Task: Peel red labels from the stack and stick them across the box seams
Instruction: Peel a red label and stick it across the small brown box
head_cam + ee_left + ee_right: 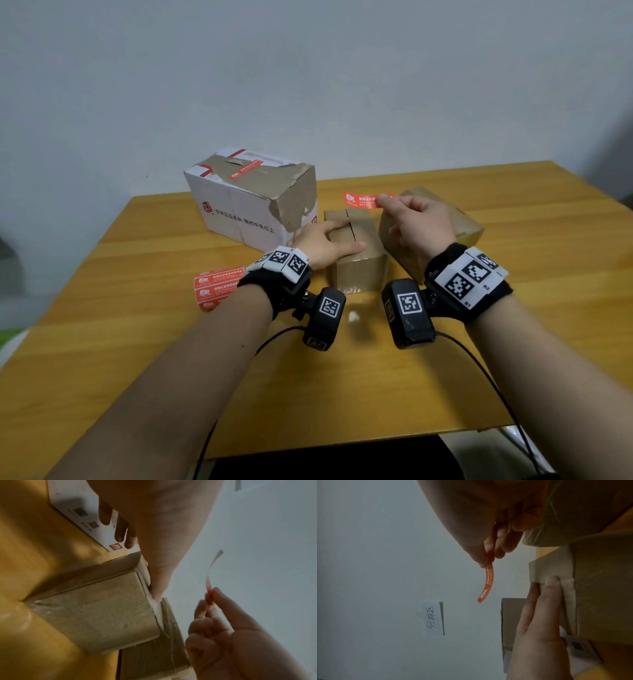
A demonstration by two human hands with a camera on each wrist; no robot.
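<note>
A small brown box (361,270) stands mid-table, with an open seam (351,226) running along its top. My left hand (346,234) lies flat on that top with straight fingers (544,601), the thumb (156,592) along the near edge of the box (102,608). Above and behind the box, my right hand (385,200) pinches one end of a red label (364,199) between thumb and forefinger. The label (488,582) hangs free and curves in the air, touching nothing else. The stack of red labels (217,287) lies on the table left of my left wrist.
A large torn white box (250,205) stands behind on the left with a red label (245,169) on its top. A second brown box (462,222) sits tilted under my right hand. The wooden table (137,342) ends near me; a paper note (434,618) hangs on the wall.
</note>
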